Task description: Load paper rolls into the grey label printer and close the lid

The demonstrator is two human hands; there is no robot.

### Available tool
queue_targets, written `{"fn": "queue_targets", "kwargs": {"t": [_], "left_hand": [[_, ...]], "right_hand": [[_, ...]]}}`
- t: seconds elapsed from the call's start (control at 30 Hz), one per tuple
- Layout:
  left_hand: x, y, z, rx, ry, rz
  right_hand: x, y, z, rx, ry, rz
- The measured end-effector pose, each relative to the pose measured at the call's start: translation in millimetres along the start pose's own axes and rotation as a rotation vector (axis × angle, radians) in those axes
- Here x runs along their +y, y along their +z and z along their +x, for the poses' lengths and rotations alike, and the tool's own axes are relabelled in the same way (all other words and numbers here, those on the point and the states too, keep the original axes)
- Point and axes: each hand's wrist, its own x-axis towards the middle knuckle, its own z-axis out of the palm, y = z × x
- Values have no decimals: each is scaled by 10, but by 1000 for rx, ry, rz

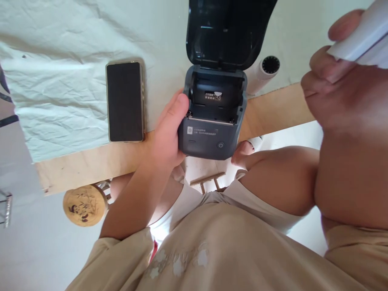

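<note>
My left hand [170, 129] grips the left side of a dark grey label printer [201, 141], thumb up on its rim. The printer's black lid [227, 32] is swung open away from me, and its paper bay shows no roll, only a printed sticker inside. At the upper right, my right hand [330, 76] is closed round a white paper piece [363, 36], perhaps a label roll, cut off by the picture's edge. The right hand is raised apart from the printer.
A phone [125, 102] with a dark screen lies left of the printer on a pale green cloth [66, 72]. Right of the printer is a white cylinder with a dark round end [269, 65]. The wooden table edge [81, 165] runs before me; a round wooden stool [85, 205] stands below left.
</note>
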Motion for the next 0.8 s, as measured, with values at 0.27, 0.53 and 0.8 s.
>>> {"fn": "queue_targets", "kwargs": {"t": [0.27, 0.53, 0.8], "left_hand": [[3, 39, 4, 52, -52, 64], [66, 259, -28, 202, -66, 138], [-20, 86, 4, 70, -18, 91]], "right_hand": [[482, -297, 33, 357, -161, -298], [404, -383, -60, 291, -130, -855], [225, -148, -125, 345, -413, -760]]}}
